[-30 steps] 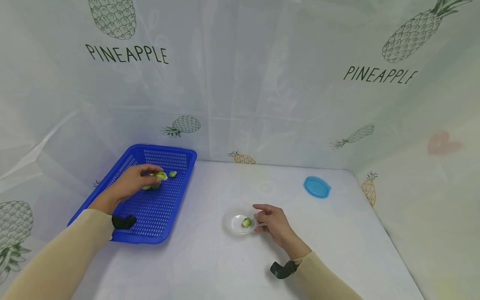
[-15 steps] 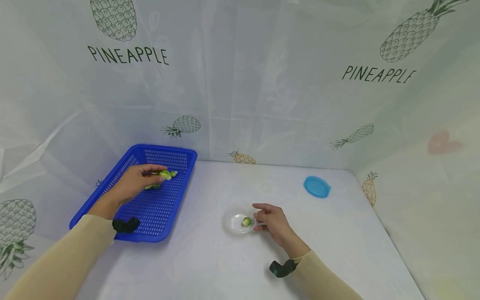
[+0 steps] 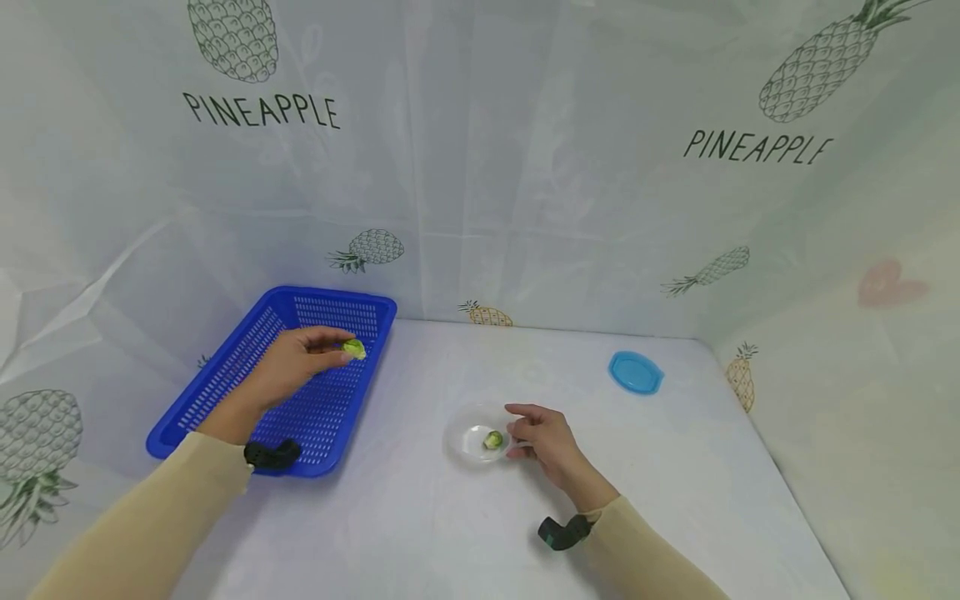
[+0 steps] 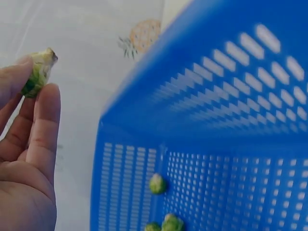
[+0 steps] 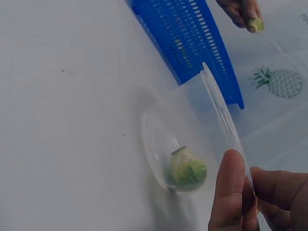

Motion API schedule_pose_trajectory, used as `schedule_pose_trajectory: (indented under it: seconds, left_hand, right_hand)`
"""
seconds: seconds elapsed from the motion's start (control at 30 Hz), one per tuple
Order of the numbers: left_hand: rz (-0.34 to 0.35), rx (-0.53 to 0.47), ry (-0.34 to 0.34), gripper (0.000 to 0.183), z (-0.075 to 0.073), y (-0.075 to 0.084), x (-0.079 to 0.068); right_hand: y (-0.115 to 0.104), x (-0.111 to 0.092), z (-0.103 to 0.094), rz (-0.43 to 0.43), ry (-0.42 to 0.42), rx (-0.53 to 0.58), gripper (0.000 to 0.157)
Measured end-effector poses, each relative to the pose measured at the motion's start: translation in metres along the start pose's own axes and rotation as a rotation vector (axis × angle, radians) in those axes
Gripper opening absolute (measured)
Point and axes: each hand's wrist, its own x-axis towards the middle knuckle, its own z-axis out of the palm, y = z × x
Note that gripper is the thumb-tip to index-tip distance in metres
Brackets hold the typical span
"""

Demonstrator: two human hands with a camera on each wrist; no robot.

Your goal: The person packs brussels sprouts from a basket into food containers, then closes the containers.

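My left hand [image 3: 296, 362] pinches a Brussels sprout [image 4: 41, 72] between thumb and fingers, held above the blue basket [image 3: 360, 400]. In the left wrist view, several more sprouts, such as one small sprout [image 4: 157, 184], lie on the basket's floor; the left hand hides them in the head view. My right hand [image 3: 551, 446] grips the rim of a clear plastic bowl [image 3: 461, 433] at its right side, thumb and fingers on either side of the rim. Inside the bowl lies one Brussels sprout [image 5: 188, 169], seen through the wall in the right wrist view.
A light blue lid [image 3: 636, 372] lies on the white table [image 3: 420, 533] toward the back right. White sheeting [image 3: 562, 192] printed with pineapples rises behind and at both sides of the table. The basket's slotted walls stand on the left.
The left hand has lifted its sprout and moved it to the right, toward the basket's right rim. The right hand and the bowl have stayed in place.
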Motion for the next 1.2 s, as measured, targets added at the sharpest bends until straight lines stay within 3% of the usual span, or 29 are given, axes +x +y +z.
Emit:
schedule_pose_trajectory:
  seconds: [0.33,0.7,1.2]
  left_hand:
    - [0.026,-0.093,0.002,0.04,0.029,0.017,-0.003]
    - [0.021,-0.141,0.044,0.035,0.078,0.036,-0.012]
    - [0.024,-0.178,0.075,0.031,0.131,0.039,-0.012]
  right_hand:
    - [-0.002,0.001,0.001,0.001,0.005,0.003,0.045]
    - [0.0,0.001,0.0,0.005,0.02,0.017,0.043]
    - [-0.001,-0.001,0.002,0.014,0.019,0.025,0.043]
